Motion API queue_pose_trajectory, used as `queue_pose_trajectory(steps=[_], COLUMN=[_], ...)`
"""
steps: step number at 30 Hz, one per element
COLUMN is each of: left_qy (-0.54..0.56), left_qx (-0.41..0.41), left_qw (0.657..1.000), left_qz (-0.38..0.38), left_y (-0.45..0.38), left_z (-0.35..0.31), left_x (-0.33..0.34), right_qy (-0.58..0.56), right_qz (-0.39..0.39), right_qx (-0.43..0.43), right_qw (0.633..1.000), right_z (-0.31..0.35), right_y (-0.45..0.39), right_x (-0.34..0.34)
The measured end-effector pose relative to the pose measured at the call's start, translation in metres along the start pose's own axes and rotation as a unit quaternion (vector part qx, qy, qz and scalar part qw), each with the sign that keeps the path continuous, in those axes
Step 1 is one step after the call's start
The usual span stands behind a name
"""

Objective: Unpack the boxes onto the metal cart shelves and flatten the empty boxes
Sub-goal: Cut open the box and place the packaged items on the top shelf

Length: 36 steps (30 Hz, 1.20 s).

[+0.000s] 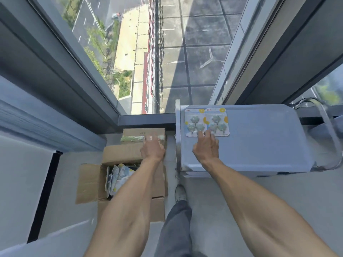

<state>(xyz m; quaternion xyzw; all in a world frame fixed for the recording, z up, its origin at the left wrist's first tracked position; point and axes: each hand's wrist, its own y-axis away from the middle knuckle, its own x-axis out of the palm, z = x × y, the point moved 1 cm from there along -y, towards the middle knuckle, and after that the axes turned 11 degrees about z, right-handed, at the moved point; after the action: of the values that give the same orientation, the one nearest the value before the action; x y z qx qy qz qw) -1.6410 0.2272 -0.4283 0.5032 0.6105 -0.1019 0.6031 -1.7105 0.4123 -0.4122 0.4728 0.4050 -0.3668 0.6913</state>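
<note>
The job looks like it has only just started. Two hook packs sit side by side on the top shelf of the metal cart (259, 138), in the middle right of the frame. The left hook pack (194, 122) and the right hook pack (217, 121) touch along one edge, near the far left corner of the shelf. Most of that shelf has nothing else on it.

The right hand (206, 147) reaches over the shelf. Its fingertips touch the near edges of the two packs, as if pushing them straight. Its grip is loose and holds nothing.

The left hand (152, 148) hangs over the boxes in the lower middle of the frame. I cannot tell if its grip is holding anything, because the fingers are blurred.

The open cardboard box (92, 182) sits on the floor, just left of the cart. Its flaps are spread out, and more packs (118, 178) stand inside it. So there is a lot left to take out.

Past it, near the window, a second cardboard box (143, 135) looks closed. No box is flat yet.
</note>
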Motion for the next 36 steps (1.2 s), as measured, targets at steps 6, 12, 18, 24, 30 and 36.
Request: queue_pose_trajectory(steps=[6, 12, 18, 24, 30, 36], left_qy=[-0.029, 0.050, 0.070, 0.103, 0.113, 0.144], left_qx=[-0.039, -0.065, -0.117, -0.119, -0.150, -0.158], left_qw=[0.996, 0.992, 0.987, 0.980, 0.962, 0.964], left_qz=[0.072, 0.101, 0.080, 0.124, 0.199, 0.161], left_y=[0.068, 0.096, 0.018, -0.097, -0.190, -0.260], left_z=[0.087, 0.188, 0.289, 0.382, 0.470, 0.519], left_x=[0.018, 0.015, 0.023, 0.113, 0.224, 0.297], right_qy=[-0.038, -0.039, 0.009, -0.073, -0.072, -0.036], right_qz=[-0.005, 0.174, 0.251, 0.308, 0.320, 0.326], right_qx=[-0.153, -0.156, -0.128, -0.057, 0.046, 0.076], right_qw=[0.987, 0.972, 0.960, 0.947, 0.944, 0.942], right_z=[0.051, 0.103, 0.177, 0.243, 0.249, 0.252], right_y=[0.069, 0.107, 0.063, 0.010, -0.044, -0.071], right_x=[0.040, 0.095, 0.198, 0.376, 0.525, 0.624])
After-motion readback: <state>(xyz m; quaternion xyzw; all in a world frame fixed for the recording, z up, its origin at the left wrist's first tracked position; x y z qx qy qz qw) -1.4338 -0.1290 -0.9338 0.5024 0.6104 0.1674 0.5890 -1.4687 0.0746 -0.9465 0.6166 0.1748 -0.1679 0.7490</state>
